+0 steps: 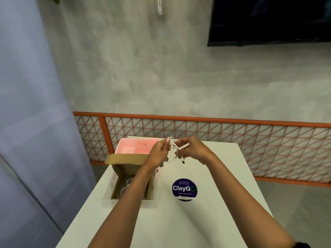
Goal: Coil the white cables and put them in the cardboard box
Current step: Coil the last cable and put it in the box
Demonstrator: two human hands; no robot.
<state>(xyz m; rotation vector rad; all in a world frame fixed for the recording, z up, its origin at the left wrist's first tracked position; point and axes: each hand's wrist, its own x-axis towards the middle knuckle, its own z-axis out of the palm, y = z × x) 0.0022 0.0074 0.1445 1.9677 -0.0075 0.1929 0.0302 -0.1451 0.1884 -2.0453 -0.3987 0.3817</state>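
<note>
Above the white rectangular table [206, 221], the left hand [159, 153] and the right hand [194, 149] each pinch the looped thin white cable [171, 160], positioned at 2 o'clock from the open brown cardboard box [125, 158], which contains a second coiled white cable [125, 187].

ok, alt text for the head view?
The left hand and right hand grip a looped white cable above a white table. Beneath the left forearm, an open cardboard box holds more cable; a pink divided tray sits behind it, a ClayGo sticker to its right.
</note>
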